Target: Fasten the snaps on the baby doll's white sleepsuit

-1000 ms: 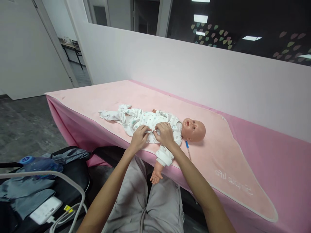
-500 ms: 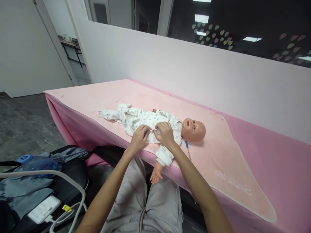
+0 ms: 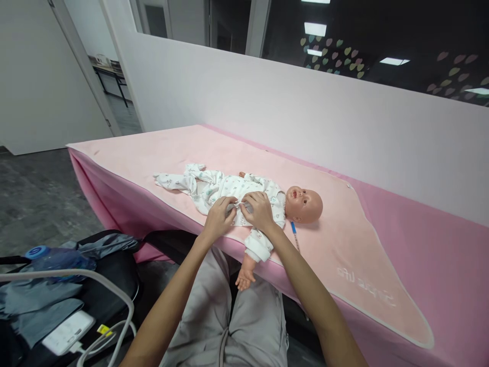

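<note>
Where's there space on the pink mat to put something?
Bare mat lies between the doll's head and the white writing, and left of the outfit. Crowded: the outfit's middle, where the left hand and right hand pinch it.

Here's the doll [image 3: 304, 205], flat on its back on a pink mat [image 3: 344, 255], one arm over the edge! Left hand [image 3: 220, 218] and right hand [image 3: 259, 210] meet at its patterned outfit [image 3: 235, 187], fingertips pinching a thin white strip [image 3: 238, 204]; a blue-capped stick [image 3: 294, 228] lies near the head.
</note>
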The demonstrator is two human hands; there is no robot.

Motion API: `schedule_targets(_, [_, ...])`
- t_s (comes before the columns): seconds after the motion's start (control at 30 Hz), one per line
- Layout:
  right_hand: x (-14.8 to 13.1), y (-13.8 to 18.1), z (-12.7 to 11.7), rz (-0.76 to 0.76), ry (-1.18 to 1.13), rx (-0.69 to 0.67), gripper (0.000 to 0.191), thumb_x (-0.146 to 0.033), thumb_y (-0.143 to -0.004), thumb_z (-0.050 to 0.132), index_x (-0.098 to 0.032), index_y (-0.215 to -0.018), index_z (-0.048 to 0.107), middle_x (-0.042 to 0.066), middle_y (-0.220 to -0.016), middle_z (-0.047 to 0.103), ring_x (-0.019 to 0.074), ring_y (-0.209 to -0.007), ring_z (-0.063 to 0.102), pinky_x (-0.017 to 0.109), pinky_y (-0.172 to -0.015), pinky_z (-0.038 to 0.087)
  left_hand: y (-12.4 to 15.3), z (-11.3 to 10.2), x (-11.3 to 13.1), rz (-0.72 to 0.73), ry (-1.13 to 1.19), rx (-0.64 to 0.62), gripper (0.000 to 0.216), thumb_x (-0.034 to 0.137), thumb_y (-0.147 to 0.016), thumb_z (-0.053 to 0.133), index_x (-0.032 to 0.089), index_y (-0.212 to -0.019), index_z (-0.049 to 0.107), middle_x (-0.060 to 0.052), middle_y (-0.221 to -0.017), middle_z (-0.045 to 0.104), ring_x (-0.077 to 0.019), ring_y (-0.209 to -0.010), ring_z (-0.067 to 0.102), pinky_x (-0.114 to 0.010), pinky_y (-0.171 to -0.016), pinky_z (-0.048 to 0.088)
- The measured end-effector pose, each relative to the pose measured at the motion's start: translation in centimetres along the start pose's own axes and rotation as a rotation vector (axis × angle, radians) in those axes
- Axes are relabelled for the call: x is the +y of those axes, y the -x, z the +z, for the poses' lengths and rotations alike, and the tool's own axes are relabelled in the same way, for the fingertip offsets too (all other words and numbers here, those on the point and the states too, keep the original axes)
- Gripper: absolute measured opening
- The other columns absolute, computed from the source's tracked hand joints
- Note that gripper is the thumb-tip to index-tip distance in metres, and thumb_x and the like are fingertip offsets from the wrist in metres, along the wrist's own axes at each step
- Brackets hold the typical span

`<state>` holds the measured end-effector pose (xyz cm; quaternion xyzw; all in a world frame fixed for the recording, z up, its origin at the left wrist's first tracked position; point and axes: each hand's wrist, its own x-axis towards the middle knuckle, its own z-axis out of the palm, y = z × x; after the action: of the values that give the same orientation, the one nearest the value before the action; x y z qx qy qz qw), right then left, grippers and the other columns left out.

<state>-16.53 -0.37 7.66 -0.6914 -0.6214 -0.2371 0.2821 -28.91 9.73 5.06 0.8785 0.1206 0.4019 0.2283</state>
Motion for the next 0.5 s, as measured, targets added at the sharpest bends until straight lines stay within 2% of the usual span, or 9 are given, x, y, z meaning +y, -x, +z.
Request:
schedule_targets(0.2, [0.24,-0.03,0.47,0.004,0.039,0.006,0.005,-0.021,-0.08,0.052,-0.02,-0.075,0.053,0.004,-0.086,0.062,0.0185,-0.086,0.053,0.033,-0.083,0.036,0.03,0.38,-0.21,0.005,-0.124,0.0,0.017,0.02,-0.087,0.042,0.019,-0.096,0.057,-0.006,-0.086,0.053,-0.0222,-0.084,0.052,-0.034,-0.075,0.042])
schedule_targets(0.5, [0.37,0.01,0.6,0.0,0.057,-0.002,0.004,-0.02,-0.079,0.052,-0.019,-0.076,0.052,0.004,-0.084,0.06,0.0179,-0.086,0.051,0.032,-0.083,0.036,-0.08,0.41,-0.44,0.002,-0.106,-0.02,0.018,0.02,-0.087,0.042,0.019,-0.098,0.057,-0.006,-0.087,0.053,-0.0221,-0.086,0.051,-0.034,-0.076,0.042])
